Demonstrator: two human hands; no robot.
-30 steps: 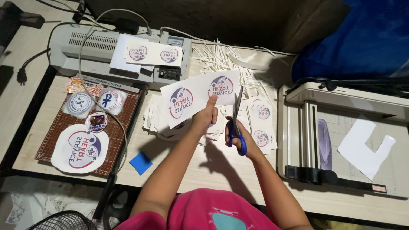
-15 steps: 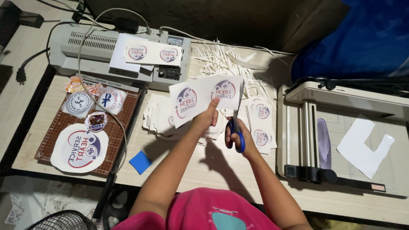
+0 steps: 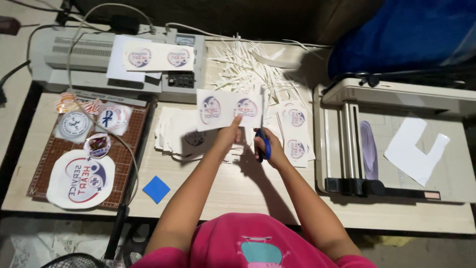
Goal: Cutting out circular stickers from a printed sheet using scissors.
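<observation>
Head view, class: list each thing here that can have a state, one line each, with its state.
Printed sheet: held up off the table by the left hand, partly cut.
Scissors: in the right hand, blades upright at the sheet's right edge.
Paper strips: loose in a heap.
Laminator: a printed sheet lying on top.
Paper trimmer: arm down, white offcut on its bed.
Blue square: flat on the table.

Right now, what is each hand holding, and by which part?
The left hand pinches the printed sheet by its bottom edge. The right hand grips the blue-handled scissors by the handles.
</observation>
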